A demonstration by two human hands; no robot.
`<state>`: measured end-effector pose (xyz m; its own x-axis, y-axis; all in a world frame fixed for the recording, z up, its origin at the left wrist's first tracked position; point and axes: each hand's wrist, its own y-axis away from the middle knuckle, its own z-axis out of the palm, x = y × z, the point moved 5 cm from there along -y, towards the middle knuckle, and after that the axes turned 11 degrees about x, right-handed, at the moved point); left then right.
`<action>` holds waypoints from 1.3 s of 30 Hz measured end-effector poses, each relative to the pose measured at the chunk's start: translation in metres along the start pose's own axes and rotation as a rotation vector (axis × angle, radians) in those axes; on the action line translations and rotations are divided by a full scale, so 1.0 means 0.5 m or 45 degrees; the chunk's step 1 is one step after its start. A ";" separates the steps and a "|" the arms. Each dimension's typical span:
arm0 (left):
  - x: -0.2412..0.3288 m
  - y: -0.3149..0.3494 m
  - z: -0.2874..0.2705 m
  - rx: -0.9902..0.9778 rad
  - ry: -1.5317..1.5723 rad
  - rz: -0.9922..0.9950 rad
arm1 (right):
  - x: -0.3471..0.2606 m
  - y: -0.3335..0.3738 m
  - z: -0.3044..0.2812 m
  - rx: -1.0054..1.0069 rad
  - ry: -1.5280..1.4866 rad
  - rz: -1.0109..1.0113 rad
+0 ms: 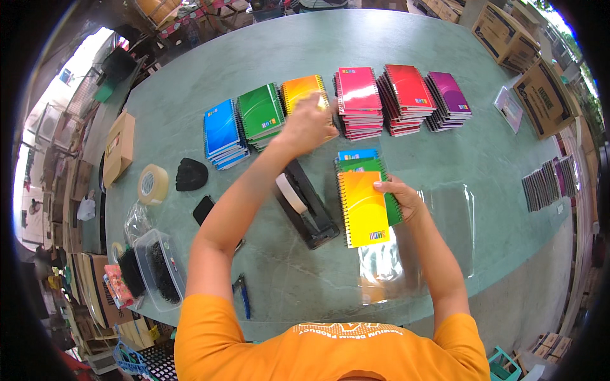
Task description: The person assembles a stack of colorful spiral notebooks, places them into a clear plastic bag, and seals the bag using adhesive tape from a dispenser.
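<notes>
My right hand [406,198] grips a fanned set of spiral notebooks, its thumb on top. A yellow notebook [363,209] lies uppermost, over a green notebook [394,206] and a blue notebook [357,154]. Farther off, my left hand [309,125] is over the yellow notebook stack [304,89], close to the pink notebook stack [357,92]; motion smears its fingers. The row also holds a blue stack [221,130], a green stack [259,111], a red stack [408,89] and a purple stack [448,95].
Clear plastic sleeves [448,222] lie beside my right forearm. A black tape dispenser [308,209] stands mid-table. Leftward are a tape roll [153,184], a plastic bin [157,270] and blue-handled pliers [244,298]. Cardboard boxes [545,98] and bundled notebooks [546,184] stand at right.
</notes>
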<state>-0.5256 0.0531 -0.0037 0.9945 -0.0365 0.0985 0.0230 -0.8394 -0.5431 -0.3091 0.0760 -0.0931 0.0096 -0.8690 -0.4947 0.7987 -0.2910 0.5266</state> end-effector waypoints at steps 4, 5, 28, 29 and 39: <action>-0.066 0.001 -0.019 -0.077 -0.116 -0.278 | 0.015 0.015 -0.018 0.060 -0.246 0.089; -0.055 -0.006 -0.043 0.087 -0.083 -0.327 | 0.013 0.020 -0.029 0.024 -0.322 0.059; 0.145 -0.107 -0.073 -0.057 1.298 -0.291 | -0.039 0.097 -0.106 -0.099 -0.560 -0.157; 0.195 -0.106 -0.060 -0.195 1.275 0.005 | -0.054 0.109 -0.086 -0.082 -0.601 -0.227; 0.244 -0.268 0.143 -0.074 -0.030 0.047 | -0.003 0.148 -0.175 0.259 -0.303 -0.129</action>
<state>-0.4000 0.2002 0.0214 0.9967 -0.0557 0.0596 -0.0188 -0.8679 -0.4963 -0.1976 0.0907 -0.1137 -0.2239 -0.8937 -0.3888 0.6519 -0.4339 0.6219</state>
